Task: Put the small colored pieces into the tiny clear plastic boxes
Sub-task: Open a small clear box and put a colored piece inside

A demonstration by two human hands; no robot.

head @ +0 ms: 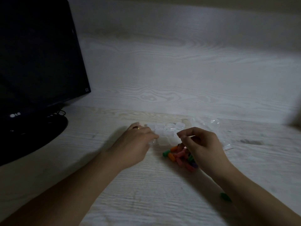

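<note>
Clear plastic boxes (164,133) clustered at 12 o'clock | left hand (138,142) grips their edge, steadying | right hand (202,144) pinched, contents perhaps nothing, unclear | colored pieces (179,155) beneath it, within reach

The surface (146,185) looks like pale, whitewashed wood or wood-look laminate with a matt finish and fine streaked grain, and the wall panel (179,62) at 12 o'clock shows the same pale material with broad swirling grain. At 9 o'clock the monitor (37,54) has a glossy black plastic frame and a dark, smooth screen. Near the centre the tiny boxes (164,132) are frosted clear plastic, the bag (210,126) at 2 o'clock is thin, crinkled, shiny film, and the colored pieces (179,154) look matt.
</note>
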